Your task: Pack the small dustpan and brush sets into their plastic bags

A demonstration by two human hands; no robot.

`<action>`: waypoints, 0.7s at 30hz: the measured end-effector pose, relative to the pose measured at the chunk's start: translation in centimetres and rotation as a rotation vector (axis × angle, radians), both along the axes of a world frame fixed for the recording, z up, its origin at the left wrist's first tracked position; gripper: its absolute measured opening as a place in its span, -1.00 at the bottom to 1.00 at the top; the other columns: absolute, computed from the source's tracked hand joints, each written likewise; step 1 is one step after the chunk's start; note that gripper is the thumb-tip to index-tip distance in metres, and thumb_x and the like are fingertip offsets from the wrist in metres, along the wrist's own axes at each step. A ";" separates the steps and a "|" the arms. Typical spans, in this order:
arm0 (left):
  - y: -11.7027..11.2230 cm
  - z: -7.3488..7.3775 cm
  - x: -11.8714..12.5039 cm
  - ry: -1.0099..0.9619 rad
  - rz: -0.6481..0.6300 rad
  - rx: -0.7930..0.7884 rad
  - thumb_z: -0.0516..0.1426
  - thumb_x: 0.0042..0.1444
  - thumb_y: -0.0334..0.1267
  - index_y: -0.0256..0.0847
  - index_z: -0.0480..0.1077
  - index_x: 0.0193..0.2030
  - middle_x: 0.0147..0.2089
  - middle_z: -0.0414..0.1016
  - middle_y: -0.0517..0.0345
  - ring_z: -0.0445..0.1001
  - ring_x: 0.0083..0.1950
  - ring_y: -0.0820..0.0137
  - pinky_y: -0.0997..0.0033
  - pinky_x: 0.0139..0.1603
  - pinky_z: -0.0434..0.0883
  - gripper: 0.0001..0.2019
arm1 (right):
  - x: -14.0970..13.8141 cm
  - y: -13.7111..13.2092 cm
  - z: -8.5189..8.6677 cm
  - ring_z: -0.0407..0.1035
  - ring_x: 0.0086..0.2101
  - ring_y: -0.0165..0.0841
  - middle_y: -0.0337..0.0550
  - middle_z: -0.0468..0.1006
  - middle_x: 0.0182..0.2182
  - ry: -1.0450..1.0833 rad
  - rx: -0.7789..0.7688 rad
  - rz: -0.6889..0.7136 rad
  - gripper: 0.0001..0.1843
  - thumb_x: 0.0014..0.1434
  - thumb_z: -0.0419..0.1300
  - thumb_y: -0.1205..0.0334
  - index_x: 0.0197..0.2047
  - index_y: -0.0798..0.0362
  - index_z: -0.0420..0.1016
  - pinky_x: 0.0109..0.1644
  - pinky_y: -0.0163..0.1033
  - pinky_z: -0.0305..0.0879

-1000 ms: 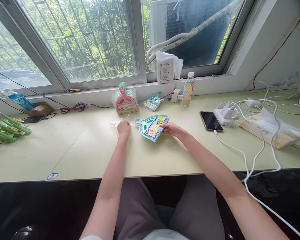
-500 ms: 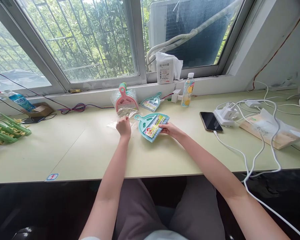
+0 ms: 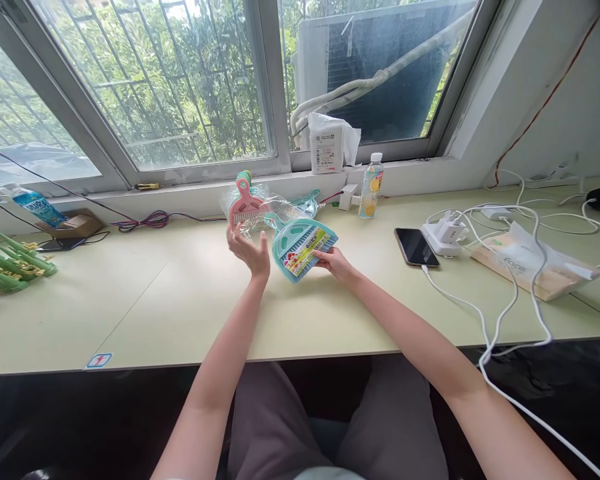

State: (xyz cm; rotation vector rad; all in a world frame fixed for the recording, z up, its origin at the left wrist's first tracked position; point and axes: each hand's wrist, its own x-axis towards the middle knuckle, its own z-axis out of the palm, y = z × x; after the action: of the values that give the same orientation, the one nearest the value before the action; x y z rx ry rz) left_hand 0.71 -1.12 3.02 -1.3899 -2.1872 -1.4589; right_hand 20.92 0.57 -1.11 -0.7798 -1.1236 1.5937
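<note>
A small teal dustpan-and-brush set (image 3: 284, 248) with a yellow printed label is tilted just above the table. My right hand (image 3: 334, 261) pinches its lower right edge, thumb on top. To its left, my left hand (image 3: 250, 253) is open, thumb apart from the fingers. Crumpled clear plastic film (image 3: 275, 203) sits by the set's handle; whether my left fingers touch it, I cannot tell. Behind them stands a stack of dustpans in clear wrap, a pink dustpan (image 3: 247, 205) in front. Another teal set (image 3: 309, 202) lies further back, partly hidden by the film.
A drink bottle (image 3: 371, 187) and a white tissue pack (image 3: 327, 148) stand at the back. To the right are a phone (image 3: 416, 247), a power strip (image 3: 443, 239), loose white cables and another tissue pack (image 3: 527, 267). Green stems (image 3: 15, 263) lie at far left.
My left hand has opened from a fist, and the clear film has spread behind the teal set's handle. My right hand still holds the set, which has barely moved.
</note>
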 end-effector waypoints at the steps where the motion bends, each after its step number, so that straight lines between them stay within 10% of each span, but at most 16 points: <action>1: 0.2 0.1 -0.4 -0.115 0.035 -0.015 0.00 0.28 -0.07 -0.12 -0.04 0.39 0.41 0.00 -0.17 -0.13 0.48 0.11 0.00 0.33 0.08 -0.42 | 0.0 0.0 0.0 0.55 -0.15 -0.20 -0.04 0.65 -0.16 0.011 0.003 -0.009 -0.74 0.00 0.39 0.25 -0.21 0.11 0.55 0.06 -0.02 0.49; 3: 0.9 0.1 -1.5 -0.353 -0.078 -0.067 -0.08 0.32 -0.05 -0.12 -0.06 0.39 0.36 0.13 -0.16 0.02 0.44 0.16 0.08 0.29 0.18 -0.45 | -0.1 0.0 0.1 0.55 -0.13 -0.20 -0.05 0.64 -0.14 0.026 0.009 -0.020 -0.74 0.01 0.39 0.25 -0.20 0.11 0.55 0.07 -0.02 0.49; 9: 2.6 -1.2 -4.3 -0.844 -0.942 -0.129 0.00 0.21 0.06 -0.19 0.26 0.23 0.16 0.46 -0.05 0.45 0.15 0.28 0.27 0.13 0.39 -0.46 | 0.2 -0.1 0.1 0.53 -0.11 -0.20 -0.05 0.63 -0.10 0.023 0.043 0.001 -0.71 0.03 0.38 0.21 -0.15 0.10 0.55 0.06 -0.04 0.49; 21: 2.2 -1.9 -2.8 -0.984 -1.139 -0.281 0.15 0.12 -0.05 -0.17 0.39 0.13 0.01 0.56 0.07 0.52 -0.01 0.26 0.39 -0.16 0.46 -0.55 | 0.2 -0.3 0.7 0.53 -0.10 -0.23 -0.08 0.63 -0.09 0.047 0.047 -0.015 -0.76 0.08 0.33 0.25 -0.15 0.08 0.54 0.08 -0.07 0.48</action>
State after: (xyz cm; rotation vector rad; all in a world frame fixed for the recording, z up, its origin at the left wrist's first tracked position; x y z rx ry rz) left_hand -2.13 1.11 1.08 -2.7119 -2.0761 -2.7302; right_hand 21.15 0.27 -0.42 -0.7156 -1.1148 1.5598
